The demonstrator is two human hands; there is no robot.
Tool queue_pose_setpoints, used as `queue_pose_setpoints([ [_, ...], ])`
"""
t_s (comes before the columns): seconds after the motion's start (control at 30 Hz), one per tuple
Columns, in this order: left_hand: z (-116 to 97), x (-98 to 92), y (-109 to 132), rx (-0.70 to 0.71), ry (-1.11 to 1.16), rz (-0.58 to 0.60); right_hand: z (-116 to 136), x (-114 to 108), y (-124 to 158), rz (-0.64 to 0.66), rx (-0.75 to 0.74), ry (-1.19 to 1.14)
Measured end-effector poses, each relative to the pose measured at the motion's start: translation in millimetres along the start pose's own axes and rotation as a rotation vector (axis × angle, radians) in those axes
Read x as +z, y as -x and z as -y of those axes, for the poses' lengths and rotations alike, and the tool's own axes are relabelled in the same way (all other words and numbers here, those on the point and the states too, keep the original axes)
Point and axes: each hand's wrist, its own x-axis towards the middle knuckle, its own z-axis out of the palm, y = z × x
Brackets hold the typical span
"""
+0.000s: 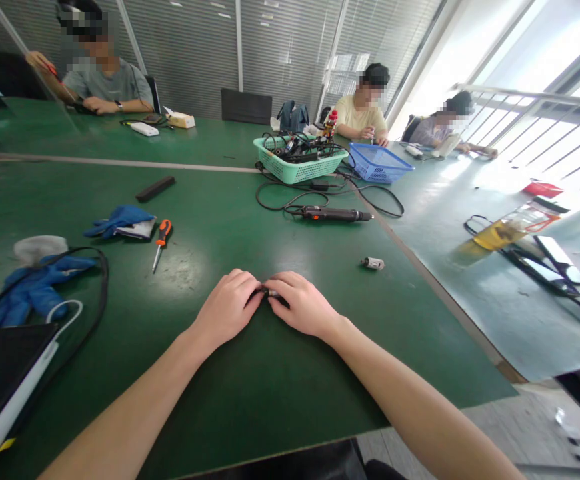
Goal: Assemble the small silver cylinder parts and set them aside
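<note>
My left hand [229, 303] and my right hand [301, 301] meet over the green table, fingers curled in. Between their fingertips is a small dark part with a shiny metal piece [271, 293]. Most of it is hidden by my fingers, so its kind cannot be made out. To the right lies a small silver-and-black cylindrical piece [373, 263], apart from my hands. An orange-and-black screwdriver [162, 241] rests to the left. Beyond my hands a black electric screwdriver [334, 214] lies on its side with its cable.
Blue gloves [25, 290], a black cable and a black-screened device [7, 373] occupy the left. A dark bar [155, 189] lies farther back. Behind stand a green basket [295, 172] of tools and a blue basket [377, 167]. A bottle [510, 230] is at right; several people sit around.
</note>
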Motion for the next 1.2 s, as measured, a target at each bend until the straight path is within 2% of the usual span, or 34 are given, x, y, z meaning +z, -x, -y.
queue_pose_setpoints([
  [0.57, -1, -0.4, -1, 0.004, 0.006, -0.015, 1, -2, 0, 0.020, -0.013, 0.053],
  [0.9, 2, 3.9, 0, -0.044, -0.045, -0.028, 5, -12, 0, 0.160, -0.095, 0.187],
  [1.03, -1, 2.6, 0, -0.060, -0.045, -0.025, -12, -19, -5, 0.207, -0.098, 0.219],
  [1.2, -3, 0.3, 0, -0.063, -0.039, -0.022, -63, -43, -11, 0.233, -0.017, 0.281],
])
